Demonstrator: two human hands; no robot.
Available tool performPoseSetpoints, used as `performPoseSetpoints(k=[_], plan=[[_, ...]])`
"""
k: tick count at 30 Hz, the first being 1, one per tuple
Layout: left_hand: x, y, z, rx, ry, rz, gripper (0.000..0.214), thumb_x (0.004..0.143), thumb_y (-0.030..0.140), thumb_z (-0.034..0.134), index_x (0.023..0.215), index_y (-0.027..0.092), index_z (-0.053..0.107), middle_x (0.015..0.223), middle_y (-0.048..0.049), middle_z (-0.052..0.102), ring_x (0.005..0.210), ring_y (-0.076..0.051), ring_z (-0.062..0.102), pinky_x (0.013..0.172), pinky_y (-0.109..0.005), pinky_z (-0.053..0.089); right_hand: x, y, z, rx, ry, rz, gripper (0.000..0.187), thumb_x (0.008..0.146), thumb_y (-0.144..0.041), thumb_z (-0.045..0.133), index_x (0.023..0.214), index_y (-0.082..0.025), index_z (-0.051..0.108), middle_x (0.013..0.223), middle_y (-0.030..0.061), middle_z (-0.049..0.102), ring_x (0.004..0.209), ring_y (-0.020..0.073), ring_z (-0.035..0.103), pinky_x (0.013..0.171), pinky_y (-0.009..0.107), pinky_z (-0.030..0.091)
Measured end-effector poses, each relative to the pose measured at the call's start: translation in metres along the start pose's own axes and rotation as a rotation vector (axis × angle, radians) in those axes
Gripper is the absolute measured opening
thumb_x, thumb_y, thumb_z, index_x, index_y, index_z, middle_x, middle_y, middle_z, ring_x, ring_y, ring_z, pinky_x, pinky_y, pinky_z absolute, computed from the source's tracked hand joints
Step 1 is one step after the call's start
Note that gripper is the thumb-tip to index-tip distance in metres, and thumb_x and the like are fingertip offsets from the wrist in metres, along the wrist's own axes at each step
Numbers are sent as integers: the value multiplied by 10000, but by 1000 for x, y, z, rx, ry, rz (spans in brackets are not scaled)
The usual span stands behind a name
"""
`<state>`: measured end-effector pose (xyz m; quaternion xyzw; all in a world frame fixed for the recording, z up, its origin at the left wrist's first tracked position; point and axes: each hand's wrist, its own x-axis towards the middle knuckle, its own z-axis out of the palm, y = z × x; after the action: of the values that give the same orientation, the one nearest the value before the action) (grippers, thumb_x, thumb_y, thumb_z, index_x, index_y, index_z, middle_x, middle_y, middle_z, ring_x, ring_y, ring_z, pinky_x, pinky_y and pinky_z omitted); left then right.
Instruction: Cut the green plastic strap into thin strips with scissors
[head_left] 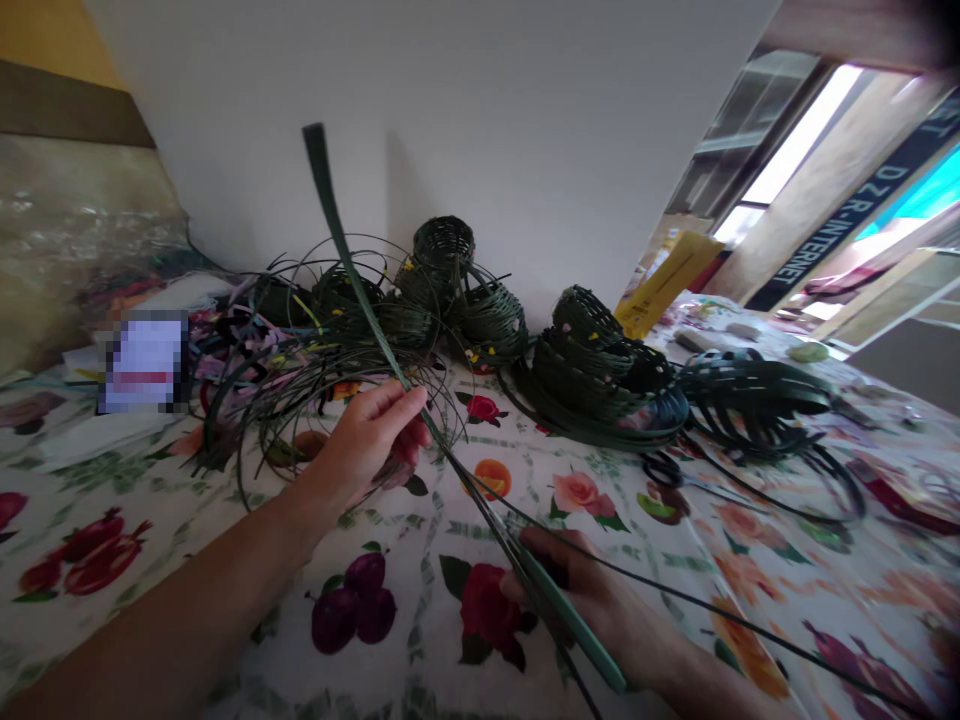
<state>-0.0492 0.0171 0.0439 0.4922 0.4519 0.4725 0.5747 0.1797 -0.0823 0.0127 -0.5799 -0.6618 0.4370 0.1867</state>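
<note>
**Both hands loaded: strip in left, green-handled tool in right**

Clock = centre of view.

Left hand (367,430), 8 o'clock: closed, thumb and fingers pinching the dark green strip (360,290).
Strip: wide flat end up at 10–11, runs down through the left grip, then toward 5 as narrow strands (480,497). One strand peels off past the right hand and out toward 4.
Right hand (596,595), 5 o'clock: closed around the green-handled tool (581,635), handle end pointing to 5. Strands lie against it. Tool's working end: can't make out. Finger detail there is dim.

Around the work:
- Loose thin strands (262,440): tangled heap, 9 o'clock, just behind the left hand.
- Small woven baskets (491,325): group from 11 to near centre, yellow bits on some. One sits atop the others, against the white panel (540,150).
- More baskets (585,365): 3 o'clock, nested/stacked, can't tell which.
- Bundle of wide strips (757,400): 3 o'clock, further out, looped.
- Scissors (664,470): 4 o'clock, black handles, lying on the fruit-and-flower tablecloth (420,600).
- Yellow box (664,285): 2–3 o'clock, beyond the baskets.
- Pixelated object (146,360): 9 o'clock, far side, unreadable.
</note>
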Motion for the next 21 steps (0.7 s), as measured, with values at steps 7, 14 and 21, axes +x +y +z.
performPoseSetpoints(k=[7, 14, 21], plan=[[4, -3, -4, 25, 29, 47, 251, 796, 345, 650, 648, 175, 538, 474, 26, 559, 367, -76, 477, 369, -180, 359, 1, -9, -3, 15, -14, -27, 294, 822, -468, 639, 751, -184, 629, 664, -22, 545, 642, 148, 509, 576, 229, 434], [-4, -5, 6, 7, 37, 61, 257, 819, 299, 635, 620, 172, 533, 484, 26, 561, 378, -66, 482, 384, -175, 368, 0, 5, 2, 83, -4, 24, 290, 832, -477, 628, 849, -188, 654, 775, -1, 598, 736, 176, 559, 643, 250, 460], [-3, -6, 4, 9, 24, 56, 276, 823, 316, 635, 609, 173, 534, 477, 23, 559, 375, -64, 474, 380, -167, 358, 0, 7, 3, 107, -22, 7, 293, 831, -480, 636, 826, -187, 641, 740, -2, 579, 707, 165, 540, 617, 244, 446]])
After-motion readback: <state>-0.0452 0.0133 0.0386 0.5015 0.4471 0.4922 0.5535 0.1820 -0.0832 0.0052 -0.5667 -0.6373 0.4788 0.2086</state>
